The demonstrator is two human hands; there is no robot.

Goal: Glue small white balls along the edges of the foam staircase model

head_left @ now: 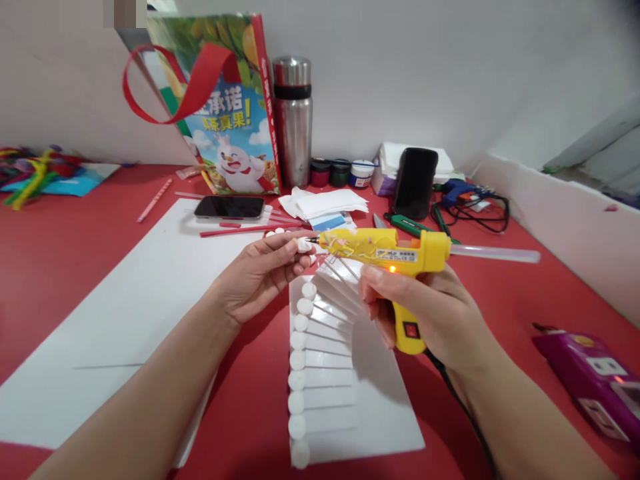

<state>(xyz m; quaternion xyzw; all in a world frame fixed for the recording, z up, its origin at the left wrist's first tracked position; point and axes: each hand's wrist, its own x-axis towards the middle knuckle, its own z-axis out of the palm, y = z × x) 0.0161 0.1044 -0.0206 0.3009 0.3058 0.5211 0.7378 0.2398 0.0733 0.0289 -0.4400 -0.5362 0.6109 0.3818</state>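
Note:
My right hand [420, 303] is wrapped round a yellow glue gun [370, 248], with a small orange light on its side and a clear glue stick out of its back. Between the fingertips of my left hand [267, 270] is a small white round piece [304, 245], right at the gun's nozzle. Below lies a white sheet [385, 400] bearing a curved row of white strips [327, 360]. White discs [297, 381] line the left ends of these strips.
Behind stand a colourful bag [235, 133], a steel bottle [295, 127], paint jars [340, 173] and an upright black phone [416, 181]. Another phone [229, 207] lies on white board [125, 320]. A purple device [590, 380] is at right; a cord hangs below the gun.

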